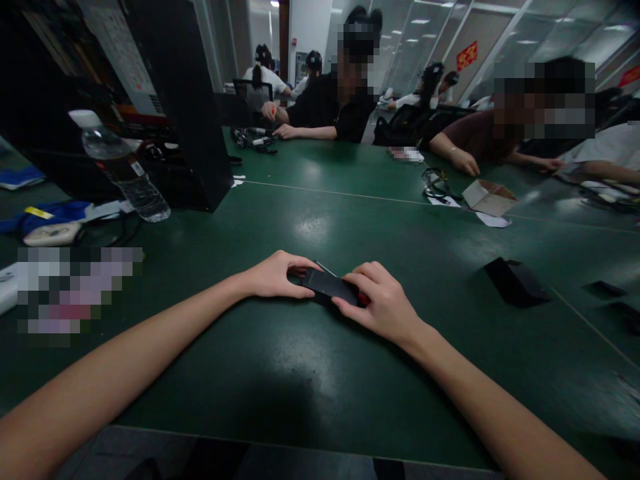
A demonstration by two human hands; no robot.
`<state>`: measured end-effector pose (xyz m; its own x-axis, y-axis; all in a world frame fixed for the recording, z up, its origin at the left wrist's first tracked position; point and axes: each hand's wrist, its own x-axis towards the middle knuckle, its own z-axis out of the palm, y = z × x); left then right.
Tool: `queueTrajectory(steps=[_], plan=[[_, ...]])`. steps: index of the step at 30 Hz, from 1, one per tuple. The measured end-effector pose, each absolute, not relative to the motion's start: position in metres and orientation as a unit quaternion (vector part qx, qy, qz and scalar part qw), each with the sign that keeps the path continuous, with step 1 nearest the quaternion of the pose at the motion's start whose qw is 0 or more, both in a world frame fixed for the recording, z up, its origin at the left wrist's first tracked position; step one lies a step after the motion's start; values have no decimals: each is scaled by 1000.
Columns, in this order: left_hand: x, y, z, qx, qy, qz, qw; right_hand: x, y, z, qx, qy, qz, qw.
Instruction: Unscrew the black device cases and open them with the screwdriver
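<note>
Both of my hands meet over the green table around a small flat black box [330, 287]. I cannot make out exactly what kind of thing it is. At its left end, my left hand [280, 275] closes on it with the thumb in front and the fingers behind. My right hand [377, 300] pinches the right end, where a bit of red shows beside the fingers. A thin light edge runs along the back of the box. My fingers partly hide both ends.
An open black box [517, 283] stands on the green table [310, 227] to the right. At left are a water bottle [125, 167] and a tall black cabinet [185, 100]. Across the table, people sit near cables [435, 185] and an opened carton [490, 197].
</note>
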<state>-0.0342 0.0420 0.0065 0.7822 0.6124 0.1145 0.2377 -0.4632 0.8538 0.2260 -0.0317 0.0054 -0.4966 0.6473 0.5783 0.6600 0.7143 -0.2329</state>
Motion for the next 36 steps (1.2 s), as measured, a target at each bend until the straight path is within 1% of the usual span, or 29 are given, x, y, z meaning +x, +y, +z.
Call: queueTrajectory(steps=[6,14,36], plan=[[-34,41,6,832,263,209,441,227,-31,6,-380,-864,-12,330],[-35,42,7,830,252,212,450,230,-28,3,-378,-862,15,337],[-35,42,7,830,259,208,447,231,-28,4,-376,-864,15,335]])
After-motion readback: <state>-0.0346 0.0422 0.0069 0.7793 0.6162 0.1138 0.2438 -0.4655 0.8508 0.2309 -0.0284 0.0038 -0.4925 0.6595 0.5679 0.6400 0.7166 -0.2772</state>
